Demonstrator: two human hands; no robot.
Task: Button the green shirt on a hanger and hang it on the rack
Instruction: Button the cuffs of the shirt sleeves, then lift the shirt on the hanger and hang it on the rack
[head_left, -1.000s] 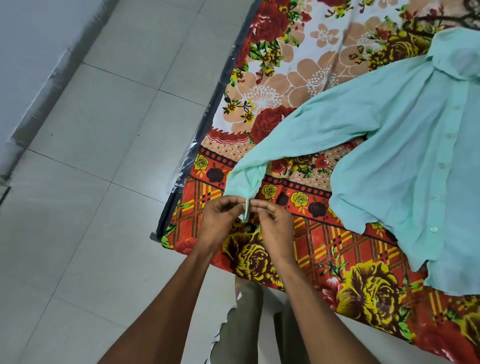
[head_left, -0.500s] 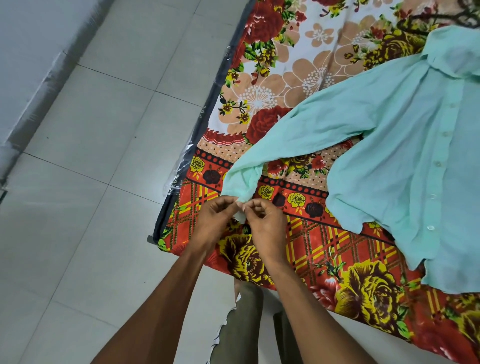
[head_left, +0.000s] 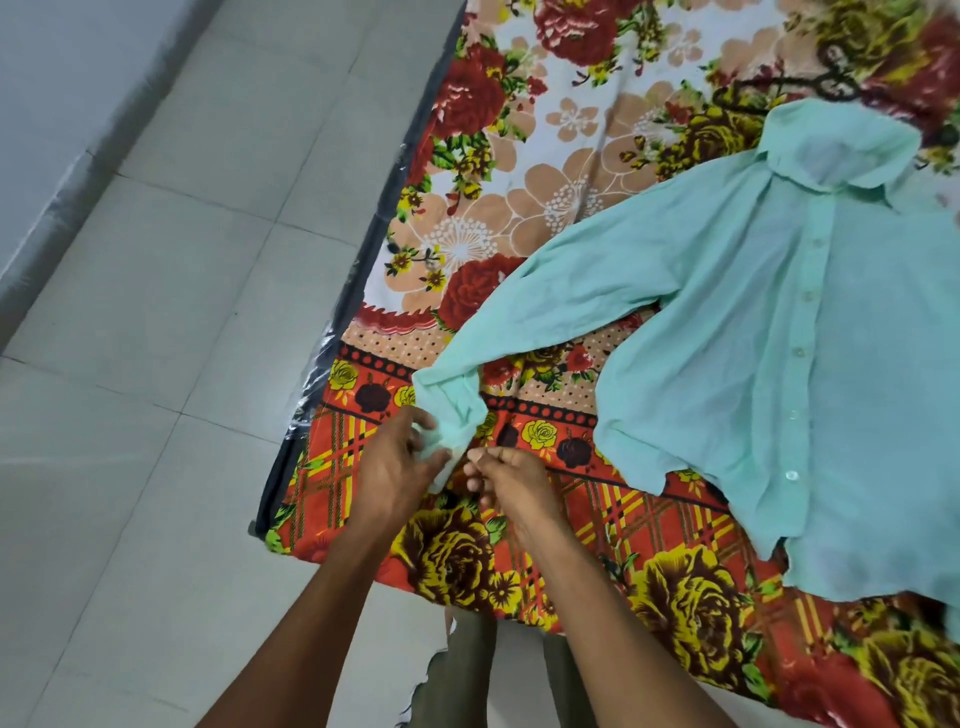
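The green shirt (head_left: 769, 364) lies flat on the bed (head_left: 545, 171), its cuff (head_left: 451, 415) pinched in the left hand (head_left: 395, 467) grip while the right hand (head_left: 511, 480) curls empty beside it, so the thin cloth could slip loose.

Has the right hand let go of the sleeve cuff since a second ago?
Yes. The right hand now sits curled just right of the cuff, over the floral bedsheet; only the left hand holds it.
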